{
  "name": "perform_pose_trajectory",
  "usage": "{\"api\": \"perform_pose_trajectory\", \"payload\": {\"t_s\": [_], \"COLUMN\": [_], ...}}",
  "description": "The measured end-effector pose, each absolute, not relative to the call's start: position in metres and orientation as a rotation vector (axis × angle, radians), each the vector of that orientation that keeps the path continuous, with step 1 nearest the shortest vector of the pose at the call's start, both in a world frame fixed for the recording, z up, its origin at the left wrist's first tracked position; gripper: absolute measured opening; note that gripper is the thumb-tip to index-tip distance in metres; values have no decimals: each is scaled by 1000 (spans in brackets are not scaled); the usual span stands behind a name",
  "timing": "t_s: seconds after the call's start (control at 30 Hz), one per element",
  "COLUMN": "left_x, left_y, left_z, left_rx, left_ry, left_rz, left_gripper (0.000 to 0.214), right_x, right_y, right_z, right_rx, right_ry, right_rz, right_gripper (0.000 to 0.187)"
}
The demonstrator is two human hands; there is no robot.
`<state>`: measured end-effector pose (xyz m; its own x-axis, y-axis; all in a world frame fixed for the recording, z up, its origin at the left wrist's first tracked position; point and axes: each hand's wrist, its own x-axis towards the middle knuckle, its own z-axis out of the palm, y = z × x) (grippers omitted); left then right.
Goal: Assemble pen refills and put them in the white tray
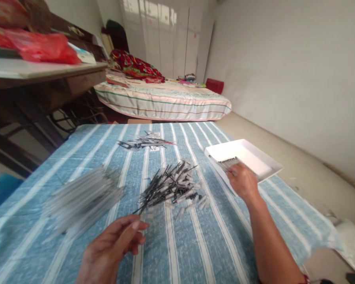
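My left hand (118, 244) is at the near edge of a pile of thin black sticks and short whitish pieces (171, 185). Thumb and fingers are pinched together, and a thin black stick (137, 212) shows at the fingertips. Over the near left side of a shallow white box (266, 173), my right hand (243, 180) has its fingers closed. Beside those fingers, a row of slim grey pieces with dark ends (229, 161) lies in the box; what the fingers hold is hidden. Left of the pile lies a blurred bundle of long grey translucent tubes (85, 199).
A blue striped cloth (165, 260) covers the work surface. Farther back lies a smaller heap of dark thin pieces (144, 142). A wooden table (73, 75) with a red plastic bag (44, 47) stands left, a bed (165, 102) behind, a wall (290, 67) right.
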<state>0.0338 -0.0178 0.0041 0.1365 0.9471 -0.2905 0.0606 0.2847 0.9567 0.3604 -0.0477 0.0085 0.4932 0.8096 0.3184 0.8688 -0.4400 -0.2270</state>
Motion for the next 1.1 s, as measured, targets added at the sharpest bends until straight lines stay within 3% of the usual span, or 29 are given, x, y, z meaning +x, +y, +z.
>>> {"api": "perform_pose_trajectory", "payload": {"t_s": [0.2,0.4,1.1], "left_x": [37,35,44], "left_y": [-17,-17,-22], "left_z": [-5,-8,-2], "left_rx": [1197,1282,1255], "left_ry": [1313,1361,1342], "left_rz": [772,719,836], "left_gripper": [39,40,27], "right_x": [399,399,387], "right_y": [-67,-63,-69], "right_z": [-4,-8,-7], "right_rx": [-2721,-2772,-2868], "right_ry": [-1135,-1124,-1247], "right_rz": [-143,-35,-197], "right_gripper": [26,28,41]}}
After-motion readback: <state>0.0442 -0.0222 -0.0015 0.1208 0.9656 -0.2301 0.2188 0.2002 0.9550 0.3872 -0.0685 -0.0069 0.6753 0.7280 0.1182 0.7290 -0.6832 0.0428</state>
